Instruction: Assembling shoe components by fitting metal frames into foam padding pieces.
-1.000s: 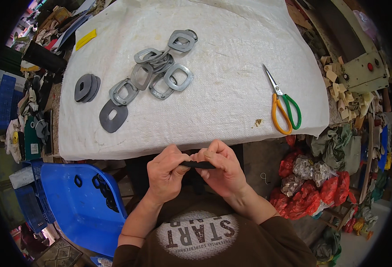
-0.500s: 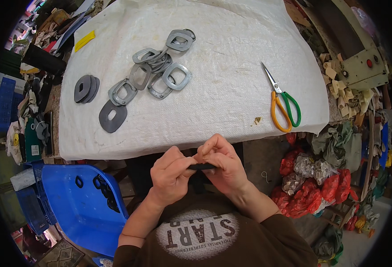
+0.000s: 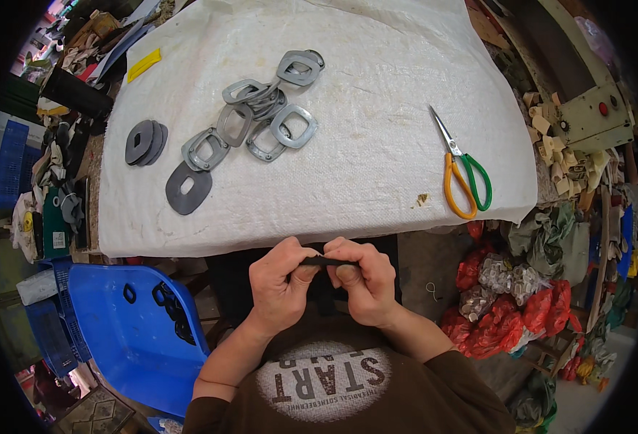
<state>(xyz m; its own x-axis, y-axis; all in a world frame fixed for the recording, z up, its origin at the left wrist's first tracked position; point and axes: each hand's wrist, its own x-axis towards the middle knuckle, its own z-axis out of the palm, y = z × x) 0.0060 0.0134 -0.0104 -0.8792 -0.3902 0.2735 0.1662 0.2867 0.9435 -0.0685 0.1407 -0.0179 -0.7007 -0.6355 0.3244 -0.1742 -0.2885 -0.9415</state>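
In front of my body, just off the near edge of the table, a thin black piece (image 3: 323, 261) is stretched between my hands, seen edge-on. My left hand (image 3: 279, 282) pinches one end of it and my right hand (image 3: 367, 283) pinches the other, both with curled fingers. Its full shape is hidden by the fingers. Beyond them, several grey metal frames (image 3: 308, 137) with square openings lie in a loose heap on the white cloth (image 3: 362, 170). A dark grey rounded pad with a slot (image 3: 196, 197) lies near the heap, and a small stack of similar pads (image 3: 137, 148) sits farther left.
Scissors (image 3: 451, 152) with orange and green handles lie on the right of the cloth. A blue tub (image 3: 109, 340) at lower left holds several black rings (image 3: 174, 311). Red plastic bags (image 3: 492, 322) stand at lower right. A yellow strip (image 3: 144, 65) lies at far left.
My right hand has come down and turned, its thumb now along the black piece. Both hands sit more level and grip it from either side. The view has shifted slightly.
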